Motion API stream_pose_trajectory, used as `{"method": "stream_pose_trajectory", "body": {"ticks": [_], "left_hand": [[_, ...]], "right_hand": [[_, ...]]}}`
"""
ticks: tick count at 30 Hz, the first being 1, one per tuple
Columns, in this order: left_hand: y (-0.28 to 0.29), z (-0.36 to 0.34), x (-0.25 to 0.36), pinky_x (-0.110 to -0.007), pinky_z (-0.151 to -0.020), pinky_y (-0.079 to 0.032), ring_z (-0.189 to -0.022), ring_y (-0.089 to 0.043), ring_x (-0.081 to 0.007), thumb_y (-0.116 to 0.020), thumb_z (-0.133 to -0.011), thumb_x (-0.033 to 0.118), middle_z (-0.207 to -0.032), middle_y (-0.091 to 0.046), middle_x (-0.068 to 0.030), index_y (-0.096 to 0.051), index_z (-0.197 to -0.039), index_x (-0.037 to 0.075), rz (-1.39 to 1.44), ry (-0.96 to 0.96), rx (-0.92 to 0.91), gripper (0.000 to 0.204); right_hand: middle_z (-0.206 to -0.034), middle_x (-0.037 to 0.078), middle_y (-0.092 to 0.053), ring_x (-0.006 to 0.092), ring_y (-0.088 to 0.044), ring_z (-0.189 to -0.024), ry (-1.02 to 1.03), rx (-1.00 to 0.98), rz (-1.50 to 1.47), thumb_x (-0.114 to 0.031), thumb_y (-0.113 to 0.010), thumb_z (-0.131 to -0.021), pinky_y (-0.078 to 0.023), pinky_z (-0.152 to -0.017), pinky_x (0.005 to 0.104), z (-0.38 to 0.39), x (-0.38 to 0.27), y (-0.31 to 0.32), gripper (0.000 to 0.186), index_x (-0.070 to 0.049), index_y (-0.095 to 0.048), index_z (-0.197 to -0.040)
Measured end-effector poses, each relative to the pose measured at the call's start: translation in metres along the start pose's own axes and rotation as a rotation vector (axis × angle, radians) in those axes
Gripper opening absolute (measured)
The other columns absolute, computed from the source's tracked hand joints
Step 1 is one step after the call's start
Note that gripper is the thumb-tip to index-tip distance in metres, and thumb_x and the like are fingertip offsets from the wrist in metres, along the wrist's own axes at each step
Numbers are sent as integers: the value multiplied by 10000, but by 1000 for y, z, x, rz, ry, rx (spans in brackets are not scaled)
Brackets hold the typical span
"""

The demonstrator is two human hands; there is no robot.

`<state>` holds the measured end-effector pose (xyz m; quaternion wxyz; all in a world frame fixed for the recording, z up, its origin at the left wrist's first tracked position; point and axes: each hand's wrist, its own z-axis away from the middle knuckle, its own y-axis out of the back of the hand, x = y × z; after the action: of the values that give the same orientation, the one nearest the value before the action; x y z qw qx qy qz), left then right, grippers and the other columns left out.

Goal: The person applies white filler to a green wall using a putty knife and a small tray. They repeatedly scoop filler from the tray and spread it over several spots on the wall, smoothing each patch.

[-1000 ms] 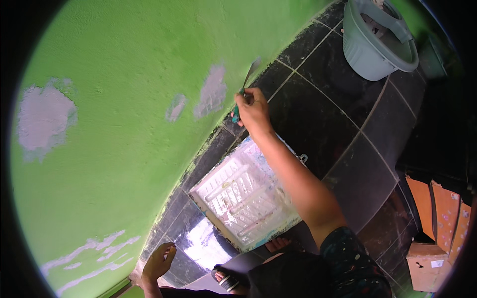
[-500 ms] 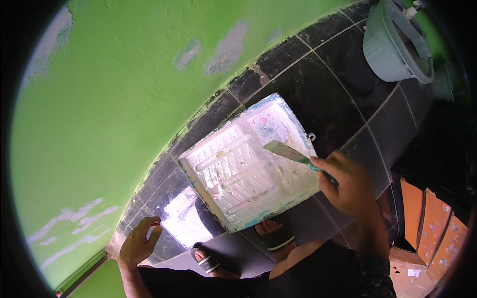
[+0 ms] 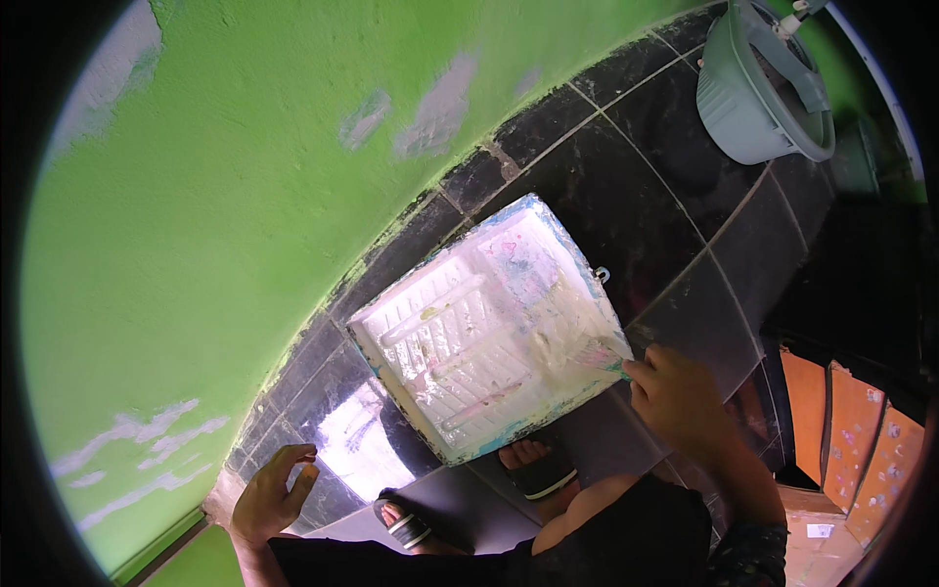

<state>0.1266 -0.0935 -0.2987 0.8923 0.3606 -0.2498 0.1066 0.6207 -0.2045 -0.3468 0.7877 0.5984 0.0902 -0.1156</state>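
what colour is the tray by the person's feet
The tray is mostly white, stained blue and pink in places; best seen in the head view.

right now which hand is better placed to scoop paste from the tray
The right hand, likely: it holds the putty knife at the tray, close to the paste. The left hand is off the tray, no tool visible.

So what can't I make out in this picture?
All in the head view:
Putty knife: its handle is mostly hidden in the right hand; its blade blends into pale smears in the paint tray.
Grey-green bucket: its bottom is hidden by its near wall.
Upper-left pale wall patch: cut off by the lens's dark rim.
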Motion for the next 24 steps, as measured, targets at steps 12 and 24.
{"method": "stream_pose_trajectory", "body": {"ticks": [12,24], "left_hand": [[0,-4,-9,-393,-970,-547,-1150,-708,-335,-656,-1044,221,-1215,-716,-208,-642,-1272,-21,-10,54,-2,333],[1,-2,-21,-378,-925,-562,-1138,-715,-300,-634,-1065,274,-1217,-733,-180,-646,-1303,5,0,85,-5,360]], "right_hand": [[-866,61,-720,86,-609,-651,-562,-284,-1124,-150,-617,-1034,-467,-552,263,0,36,18,274,6,-710,-1240],[-794,96,-682,99,-565,-547,-361,-112,-1551,-169,-579,-1040,-404,-455,240,-43,33,-11,268,25,-665,-1205]]}}
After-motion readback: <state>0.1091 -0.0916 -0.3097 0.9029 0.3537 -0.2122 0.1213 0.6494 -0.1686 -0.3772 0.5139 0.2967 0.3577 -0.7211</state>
